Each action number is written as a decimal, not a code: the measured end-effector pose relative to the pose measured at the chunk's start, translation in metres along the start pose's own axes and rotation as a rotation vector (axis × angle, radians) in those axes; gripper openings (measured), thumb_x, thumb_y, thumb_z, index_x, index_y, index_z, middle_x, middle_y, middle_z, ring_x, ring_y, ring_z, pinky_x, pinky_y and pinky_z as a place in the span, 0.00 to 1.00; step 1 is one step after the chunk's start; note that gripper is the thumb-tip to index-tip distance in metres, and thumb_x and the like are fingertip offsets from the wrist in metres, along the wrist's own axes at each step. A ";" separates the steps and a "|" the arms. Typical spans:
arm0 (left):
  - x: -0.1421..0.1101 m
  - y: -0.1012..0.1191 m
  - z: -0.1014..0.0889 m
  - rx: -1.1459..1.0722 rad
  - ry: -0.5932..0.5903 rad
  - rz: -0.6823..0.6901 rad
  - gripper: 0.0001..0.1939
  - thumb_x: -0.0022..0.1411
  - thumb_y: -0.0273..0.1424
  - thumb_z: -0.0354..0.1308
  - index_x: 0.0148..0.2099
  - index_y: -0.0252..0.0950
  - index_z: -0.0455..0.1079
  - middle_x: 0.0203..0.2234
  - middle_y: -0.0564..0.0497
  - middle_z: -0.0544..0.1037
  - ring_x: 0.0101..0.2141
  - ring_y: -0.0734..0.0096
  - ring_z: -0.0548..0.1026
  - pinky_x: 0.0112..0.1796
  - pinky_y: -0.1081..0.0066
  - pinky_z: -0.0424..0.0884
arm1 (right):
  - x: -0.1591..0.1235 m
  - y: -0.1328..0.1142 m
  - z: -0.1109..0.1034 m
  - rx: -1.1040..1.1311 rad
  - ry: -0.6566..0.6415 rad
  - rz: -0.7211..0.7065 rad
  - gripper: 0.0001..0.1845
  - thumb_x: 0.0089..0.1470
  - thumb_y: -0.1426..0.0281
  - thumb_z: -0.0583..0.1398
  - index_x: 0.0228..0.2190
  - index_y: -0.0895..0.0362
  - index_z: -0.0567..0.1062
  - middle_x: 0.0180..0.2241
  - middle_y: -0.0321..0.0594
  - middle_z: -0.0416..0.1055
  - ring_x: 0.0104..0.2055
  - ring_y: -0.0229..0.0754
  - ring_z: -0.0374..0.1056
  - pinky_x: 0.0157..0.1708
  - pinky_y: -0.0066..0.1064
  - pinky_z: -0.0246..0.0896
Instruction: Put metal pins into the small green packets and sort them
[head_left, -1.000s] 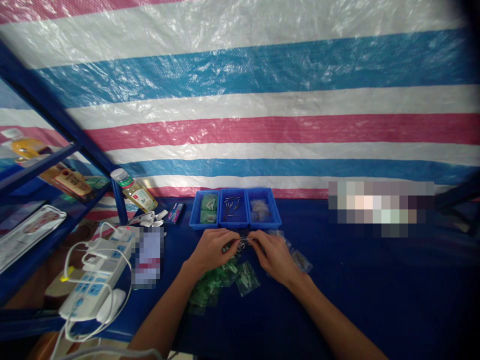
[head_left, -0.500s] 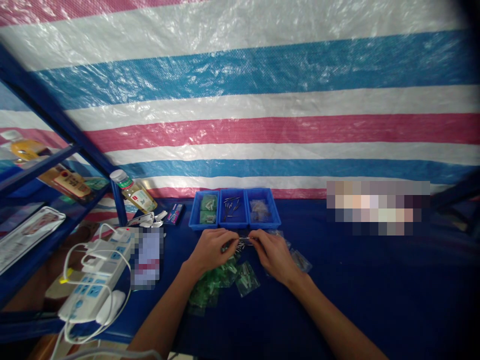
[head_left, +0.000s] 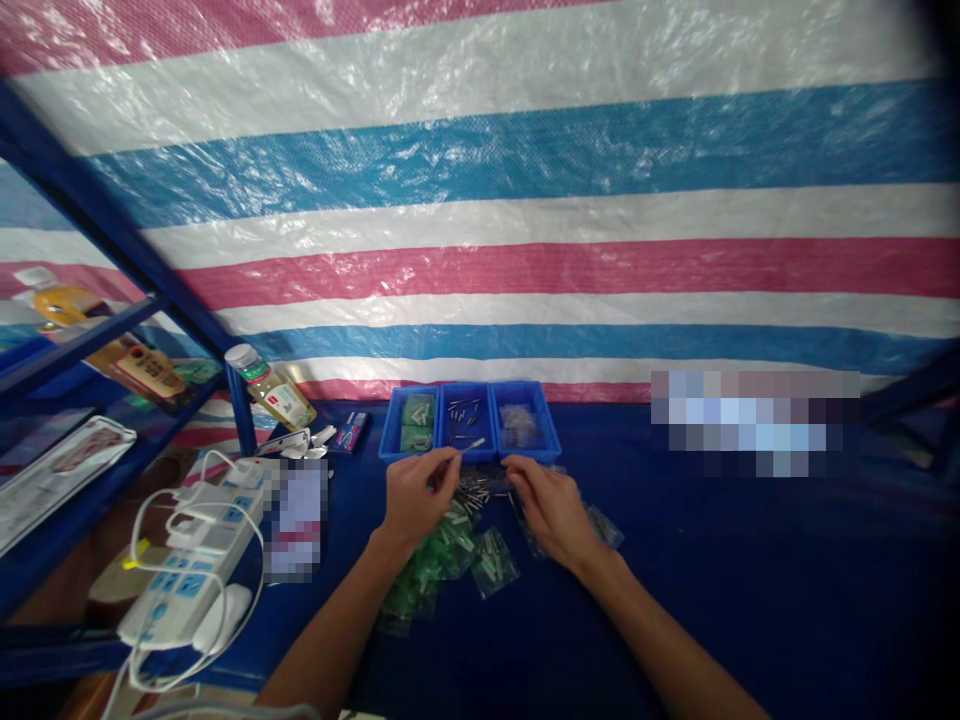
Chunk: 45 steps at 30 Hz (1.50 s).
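My left hand (head_left: 421, 490) pinches a slim metal pin (head_left: 474, 445) with a pale end, its tip pointing right at the front edge of the blue bins. My right hand (head_left: 551, 505) is closed beside a pile of loose metal pins (head_left: 472, 492); whatever its fingertips hold is too small to make out. Below my left hand lies a heap of green plastic packets (head_left: 420, 580). A clear packet with metal pieces (head_left: 493, 562) rests between my hands. Another clear packet (head_left: 602, 525) shows partly behind my right hand.
Three joined blue bins hold green packets (head_left: 416, 412), dark metal pins (head_left: 465, 410) and small clear bags (head_left: 517, 425). To the left are a drink bottle (head_left: 281, 395), a small dark box (head_left: 351, 433) and a power strip (head_left: 199, 550) with white cables. A striped sheet (head_left: 525, 270) hangs behind.
My hands have moved apart. The left has shifted left and slightly up with the metal pin, uncovering more of the pin pile. My right hand has barely moved.
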<state>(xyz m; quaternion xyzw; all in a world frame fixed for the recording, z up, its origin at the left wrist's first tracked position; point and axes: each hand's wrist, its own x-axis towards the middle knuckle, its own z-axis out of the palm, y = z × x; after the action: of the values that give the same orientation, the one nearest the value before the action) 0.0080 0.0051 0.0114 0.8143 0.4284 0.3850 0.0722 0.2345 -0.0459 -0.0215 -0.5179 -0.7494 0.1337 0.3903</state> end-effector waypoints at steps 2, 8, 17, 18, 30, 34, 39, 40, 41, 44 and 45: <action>0.001 -0.001 0.001 0.062 0.059 -0.122 0.10 0.69 0.34 0.58 0.49 0.38 0.78 0.19 0.57 0.76 0.19 0.78 0.71 0.27 0.75 0.65 | 0.001 0.002 -0.004 0.003 0.007 -0.014 0.14 0.72 0.67 0.49 0.49 0.53 0.73 0.41 0.42 0.79 0.40 0.46 0.77 0.41 0.34 0.69; 0.002 -0.012 -0.002 0.087 -0.042 -0.038 0.15 0.71 0.33 0.56 0.57 0.40 0.75 0.22 0.56 0.78 0.21 0.78 0.73 0.28 0.77 0.65 | 0.006 0.010 -0.017 0.042 0.036 0.004 0.15 0.72 0.65 0.50 0.42 0.53 0.76 0.36 0.41 0.80 0.36 0.45 0.77 0.38 0.32 0.68; -0.002 -0.010 0.001 0.060 -0.266 0.216 0.13 0.71 0.30 0.55 0.54 0.40 0.76 0.23 0.54 0.81 0.22 0.74 0.76 0.28 0.75 0.66 | 0.008 0.013 -0.025 -0.022 -0.156 0.019 0.11 0.67 0.62 0.58 0.38 0.51 0.80 0.28 0.36 0.79 0.27 0.44 0.74 0.30 0.32 0.64; -0.002 -0.010 0.001 0.059 -0.272 0.221 0.13 0.71 0.29 0.55 0.54 0.40 0.77 0.24 0.53 0.81 0.22 0.73 0.76 0.28 0.75 0.66 | 0.008 0.013 -0.024 -0.050 -0.176 0.009 0.10 0.66 0.62 0.60 0.39 0.51 0.80 0.26 0.35 0.78 0.25 0.43 0.73 0.28 0.31 0.62; -0.004 -0.017 0.003 0.049 -0.276 0.210 0.13 0.69 0.28 0.57 0.54 0.40 0.77 0.24 0.53 0.81 0.22 0.73 0.77 0.28 0.75 0.67 | 0.005 0.012 -0.002 -0.203 -0.265 -0.094 0.06 0.66 0.69 0.60 0.40 0.52 0.78 0.33 0.38 0.81 0.32 0.44 0.76 0.31 0.29 0.60; -0.004 -0.015 0.003 0.048 -0.277 0.208 0.14 0.70 0.28 0.56 0.54 0.40 0.76 0.24 0.53 0.81 0.22 0.73 0.77 0.29 0.75 0.67 | 0.004 0.010 -0.002 -0.164 -0.221 -0.097 0.08 0.67 0.69 0.58 0.38 0.52 0.78 0.31 0.38 0.80 0.30 0.44 0.75 0.31 0.30 0.60; -0.003 -0.012 0.001 0.033 -0.279 0.229 0.14 0.71 0.29 0.56 0.55 0.39 0.76 0.24 0.53 0.81 0.22 0.74 0.76 0.28 0.76 0.67 | 0.006 0.000 -0.009 -0.045 -0.046 -0.056 0.11 0.69 0.66 0.55 0.39 0.53 0.77 0.30 0.39 0.77 0.29 0.43 0.72 0.35 0.32 0.63; -0.003 -0.011 0.001 0.028 -0.281 0.232 0.14 0.71 0.30 0.56 0.55 0.39 0.75 0.24 0.53 0.81 0.22 0.74 0.76 0.28 0.76 0.67 | 0.006 -0.003 -0.011 -0.003 -0.016 -0.036 0.12 0.69 0.65 0.54 0.38 0.53 0.76 0.31 0.39 0.76 0.30 0.42 0.71 0.35 0.33 0.64; -0.003 -0.011 0.001 0.020 -0.286 0.234 0.14 0.71 0.31 0.57 0.55 0.39 0.75 0.24 0.53 0.81 0.22 0.74 0.76 0.29 0.76 0.67 | 0.007 -0.006 -0.012 0.049 0.008 -0.020 0.12 0.70 0.64 0.54 0.38 0.53 0.76 0.32 0.40 0.75 0.31 0.42 0.71 0.35 0.33 0.65; -0.003 -0.009 0.001 -0.039 -0.305 0.226 0.11 0.71 0.33 0.58 0.51 0.39 0.77 0.23 0.54 0.79 0.22 0.75 0.75 0.29 0.76 0.66 | 0.008 -0.012 -0.012 0.201 0.057 0.033 0.12 0.69 0.62 0.54 0.36 0.53 0.74 0.35 0.41 0.75 0.33 0.43 0.70 0.36 0.33 0.66; -0.004 -0.008 0.001 -0.069 -0.307 0.215 0.09 0.71 0.34 0.58 0.49 0.38 0.77 0.21 0.55 0.78 0.21 0.76 0.74 0.28 0.76 0.65 | 0.008 -0.013 -0.011 0.238 0.059 0.060 0.12 0.69 0.62 0.55 0.36 0.53 0.74 0.34 0.41 0.74 0.33 0.42 0.69 0.35 0.32 0.66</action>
<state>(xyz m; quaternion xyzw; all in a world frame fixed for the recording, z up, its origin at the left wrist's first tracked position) 0.0023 0.0078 0.0049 0.9016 0.3095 0.2761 0.1230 0.2325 -0.0470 -0.0024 -0.4938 -0.7005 0.2183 0.4667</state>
